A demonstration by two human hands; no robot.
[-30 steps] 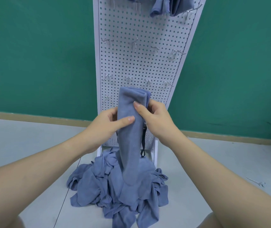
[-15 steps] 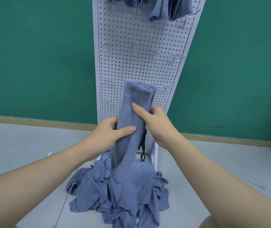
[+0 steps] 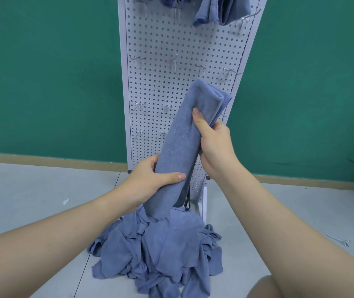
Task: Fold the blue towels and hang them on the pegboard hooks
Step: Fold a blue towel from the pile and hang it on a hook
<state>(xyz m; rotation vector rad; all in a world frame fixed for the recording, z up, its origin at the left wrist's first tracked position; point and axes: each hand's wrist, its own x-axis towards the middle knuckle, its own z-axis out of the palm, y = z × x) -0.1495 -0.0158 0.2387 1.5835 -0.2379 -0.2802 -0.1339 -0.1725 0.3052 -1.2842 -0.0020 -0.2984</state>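
Left hand (image 3: 150,181) grips lower part of folded towel (image 3: 184,143); right hand (image 3: 214,145) grips upper part. Towel tilted, held before pegboard (image 3: 171,44), above towel pile (image 3: 158,250) on floor (image 3: 32,190). Bare hooks (image 3: 137,59) behind. No readable writing.

The scene is evenly and brightly lit by soft, diffuse light; no single source can be made out. Only faint, soft shadows are cast below the grip, under the pile of towels (image 3: 161,252) on the floor (image 3: 32,190). No glare is seen on the pegboard (image 3: 171,50) behind the grip. Wide-angle distortion is noticeable: the pegboard's edges are splayed outward toward the top. Slight softness is seen throughout, and the forearms nearest the camera are rendered least sharply.
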